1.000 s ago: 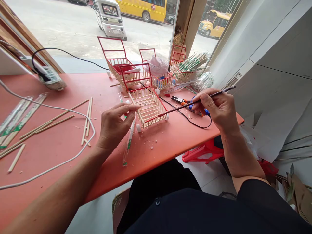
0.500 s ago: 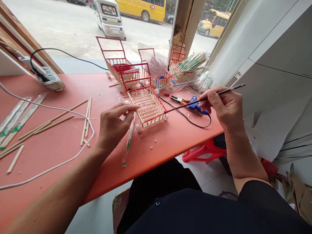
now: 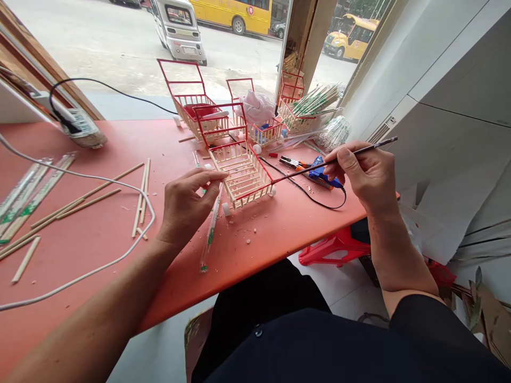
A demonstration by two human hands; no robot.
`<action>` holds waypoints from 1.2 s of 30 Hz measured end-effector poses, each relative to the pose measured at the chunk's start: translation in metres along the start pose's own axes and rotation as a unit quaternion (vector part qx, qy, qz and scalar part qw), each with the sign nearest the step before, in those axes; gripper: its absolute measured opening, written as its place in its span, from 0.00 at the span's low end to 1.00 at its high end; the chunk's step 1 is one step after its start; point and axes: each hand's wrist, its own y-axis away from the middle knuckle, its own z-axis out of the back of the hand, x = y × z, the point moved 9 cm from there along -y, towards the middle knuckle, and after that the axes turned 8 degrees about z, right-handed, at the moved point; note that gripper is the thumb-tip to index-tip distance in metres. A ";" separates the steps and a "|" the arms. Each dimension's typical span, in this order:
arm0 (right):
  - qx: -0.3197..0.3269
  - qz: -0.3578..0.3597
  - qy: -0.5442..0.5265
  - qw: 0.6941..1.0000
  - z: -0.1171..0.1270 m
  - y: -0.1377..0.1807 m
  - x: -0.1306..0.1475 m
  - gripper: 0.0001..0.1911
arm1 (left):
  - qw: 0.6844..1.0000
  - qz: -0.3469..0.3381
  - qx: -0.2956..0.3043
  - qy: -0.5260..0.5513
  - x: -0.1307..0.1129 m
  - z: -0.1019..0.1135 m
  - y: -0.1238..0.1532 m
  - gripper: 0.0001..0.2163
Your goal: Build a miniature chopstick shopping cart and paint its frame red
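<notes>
A miniature shopping cart (image 3: pixel 243 175) made of thin wooden sticks stands on the orange tabletop, with a red-painted handle and red top rails and small white wheels. My left hand (image 3: pixel 191 199) pinches its near left corner between thumb and fingers. In my right hand (image 3: pixel 363 173) is a slim paintbrush (image 3: pixel 295 174), held like a pen above the table. Its tip meets the red rail at the cart's near right corner. Along the near rail, part of the stick is red and the left end looks pale.
Behind stand more carts (image 3: pixel 191 103), one holding a white cloth bundle (image 3: pixel 257 106), another wrapped chopsticks (image 3: pixel 315 101). Pliers (image 3: pixel 293 162) and a blue glue gun (image 3: pixel 317 170) lie right. Loose sticks (image 3: pixel 91 202), a white cable (image 3: pixel 154 215) and a power strip (image 3: pixel 83 130) are left.
My right hand and the brush have shifted slightly left, the tip staying near the cart's right corner. My left hand and the cart look unmoved.
</notes>
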 end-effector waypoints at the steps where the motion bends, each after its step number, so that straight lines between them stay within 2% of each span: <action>1: -0.003 -0.001 0.003 1.000 0.001 0.000 0.000 0.18 | 1.000 0.000 0.000 0.001 0.000 0.000 0.000 0.11; 8: -0.006 -0.022 -0.012 1.000 0.000 0.002 0.004 0.17 | 1.000 0.014 0.006 -0.011 0.002 0.000 0.000 0.12; 12: -0.028 -0.047 -0.003 0.999 0.009 0.004 0.009 0.17 | 1.000 0.020 0.009 -0.011 0.003 -0.001 0.000 0.12; 20: -0.107 -0.015 0.045 0.993 0.058 0.006 0.039 0.12 | 1.000 0.023 0.007 -0.010 0.003 -0.001 -0.001 0.12; 26: -0.175 0.059 0.095 0.978 0.091 0.012 0.063 0.09 | 1.000 0.027 0.009 0.002 0.002 -0.001 -0.002 0.12; 32: -0.193 0.097 0.080 0.973 0.091 0.016 0.082 0.10 | 0.999 0.043 -0.011 0.011 -0.006 0.010 -0.004 0.11; 36: -0.188 0.096 0.067 0.975 0.086 0.017 0.087 0.09 | 0.999 0.013 -0.003 0.038 -0.028 0.018 -0.008 0.09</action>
